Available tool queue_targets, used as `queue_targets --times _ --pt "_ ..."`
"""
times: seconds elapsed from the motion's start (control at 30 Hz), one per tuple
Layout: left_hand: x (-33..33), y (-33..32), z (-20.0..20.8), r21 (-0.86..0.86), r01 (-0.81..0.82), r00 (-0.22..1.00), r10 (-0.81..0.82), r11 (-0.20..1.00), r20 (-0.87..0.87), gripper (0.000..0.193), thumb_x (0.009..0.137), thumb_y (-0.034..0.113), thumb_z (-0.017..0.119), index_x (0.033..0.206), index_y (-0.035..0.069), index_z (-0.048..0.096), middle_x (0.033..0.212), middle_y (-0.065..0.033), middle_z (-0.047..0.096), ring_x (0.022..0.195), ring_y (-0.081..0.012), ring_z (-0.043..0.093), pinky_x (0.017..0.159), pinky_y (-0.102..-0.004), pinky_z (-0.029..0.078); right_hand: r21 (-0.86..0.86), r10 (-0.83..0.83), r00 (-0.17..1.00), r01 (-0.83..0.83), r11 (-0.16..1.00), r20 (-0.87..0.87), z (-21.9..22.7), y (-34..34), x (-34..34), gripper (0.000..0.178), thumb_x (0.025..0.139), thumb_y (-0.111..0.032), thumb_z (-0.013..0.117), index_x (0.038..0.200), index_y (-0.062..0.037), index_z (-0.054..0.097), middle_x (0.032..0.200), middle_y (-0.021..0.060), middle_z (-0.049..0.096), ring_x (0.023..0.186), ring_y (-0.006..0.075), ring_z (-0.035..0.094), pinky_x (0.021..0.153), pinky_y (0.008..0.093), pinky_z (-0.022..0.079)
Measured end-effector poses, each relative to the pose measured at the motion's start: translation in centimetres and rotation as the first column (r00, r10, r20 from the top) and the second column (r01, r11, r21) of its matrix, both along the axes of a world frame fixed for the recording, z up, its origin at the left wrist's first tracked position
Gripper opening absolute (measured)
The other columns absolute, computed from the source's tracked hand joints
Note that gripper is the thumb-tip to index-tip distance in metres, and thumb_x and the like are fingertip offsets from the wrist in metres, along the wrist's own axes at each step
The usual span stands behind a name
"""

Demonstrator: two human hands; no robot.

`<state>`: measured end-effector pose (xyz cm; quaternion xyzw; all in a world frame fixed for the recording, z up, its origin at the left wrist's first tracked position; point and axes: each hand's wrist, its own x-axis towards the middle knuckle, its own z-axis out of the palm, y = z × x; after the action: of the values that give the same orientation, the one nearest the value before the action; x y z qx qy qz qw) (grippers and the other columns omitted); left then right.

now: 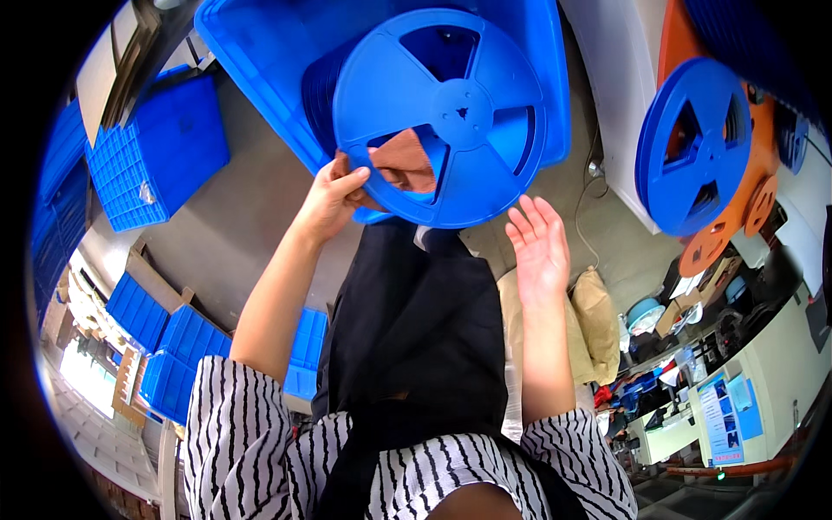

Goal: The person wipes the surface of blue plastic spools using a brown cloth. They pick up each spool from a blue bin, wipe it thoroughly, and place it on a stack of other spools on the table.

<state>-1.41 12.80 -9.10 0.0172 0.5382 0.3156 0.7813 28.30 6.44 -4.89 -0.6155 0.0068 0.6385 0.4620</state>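
Observation:
A large blue plastic reel (381, 87) with wedge-shaped openings is held over a blue bin (260, 82), in front of me. My left hand (334, 198) is closed on the reel's lower left rim, thumb on the near face and the other fingers mostly behind. A brown cloth (406, 160) shows through the lower left opening, beside that hand's fingers; whether the fingers also grip it I cannot tell. My right hand (541, 247) is open, palm up with fingers stretched out, just off the reel's lower right rim. More blue discs (319, 95) stand behind the reel, partly hidden.
To the right, another blue reel (724, 152) stands against an orange machine part (763, 143) next to a pale cabinet (611, 95). A blue crate (160, 152) is at the left, with several blue bins (186, 347) farther down. Brown sacks (596, 325) lean near my right forearm.

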Motion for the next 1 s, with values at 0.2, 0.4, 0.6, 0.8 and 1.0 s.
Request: queue_targets --times 0.2,0.4,0.6,0.8,1.0 --pt "7.5 4.6 -13.1 0.094 0.176 0.961 -0.150 0.980 -0.233 0.024 0.089 0.011 0.063 0.108 -0.002 0.056 0.101 -0.0078 0.062 0.098 -0.0189 0.059 0.079 -0.0309 0.050 -0.073 0.429 0.779 -0.448 0.891 0.457 -14.9 9.4 -2.9 0.051 0.097 -0.032 0.056 0.140 -0.0082 0.042 0.148 0.0144 0.035 0.137 0.0269 0.032 0.112 0.0376 0.025" --pt "13.4 9.5 -22.1 0.107 0.302 0.875 -0.231 0.947 -0.425 0.028 0.088 0.007 0.058 0.115 0.002 0.057 0.088 -0.0085 0.065 0.069 -0.0166 0.062 0.058 -0.0315 0.052 -0.307 0.641 0.585 -0.573 0.760 0.497 -29.0 19.4 -1.4 0.069 0.094 -0.048 0.053 0.147 -0.0092 0.031 0.150 0.0174 0.033 0.139 0.0324 0.030 0.113 0.0406 0.024" --pt "12.1 9.1 -23.5 0.093 0.334 0.785 -0.222 0.938 -0.578 0.025 0.085 0.010 0.061 0.109 0.002 0.061 0.097 -0.0148 0.069 0.090 -0.0252 0.068 0.078 -0.0323 0.052 -0.311 0.656 0.753 -0.610 0.729 0.060 -39.3 21.3 -3.5 0.078 0.095 -0.062 0.037 0.153 -0.0139 0.017 0.157 0.0127 0.021 0.143 0.0296 0.024 0.115 0.0390 0.021" --pt "5.5 2.9 -20.4 0.051 0.158 0.505 -0.036 0.986 -0.863 0.010 0.088 0.006 0.059 0.097 0.002 0.058 0.078 -0.0077 0.062 0.068 -0.0118 0.059 0.063 -0.0271 0.048 -0.198 0.888 0.454 -0.867 0.458 0.070 -36.6 16.3 -10.9 0.074 0.095 -0.059 0.039 0.153 -0.0292 0.004 0.160 0.0114 0.008 0.146 0.0343 0.012 0.109 0.0539 0.019" --pt "7.9 2.1 -16.0 0.063 0.194 0.539 -0.053 0.979 -0.841 0.009 0.087 0.004 0.062 0.094 0.001 0.057 0.078 -0.0086 0.062 0.071 -0.0142 0.060 0.066 -0.0273 0.048 -0.205 0.904 0.428 -0.883 0.422 0.018 -33.0 15.9 -10.4 0.071 0.097 -0.053 0.041 0.154 -0.0263 0.007 0.159 0.0144 0.013 0.145 0.0337 0.015 0.112 0.0468 0.020"
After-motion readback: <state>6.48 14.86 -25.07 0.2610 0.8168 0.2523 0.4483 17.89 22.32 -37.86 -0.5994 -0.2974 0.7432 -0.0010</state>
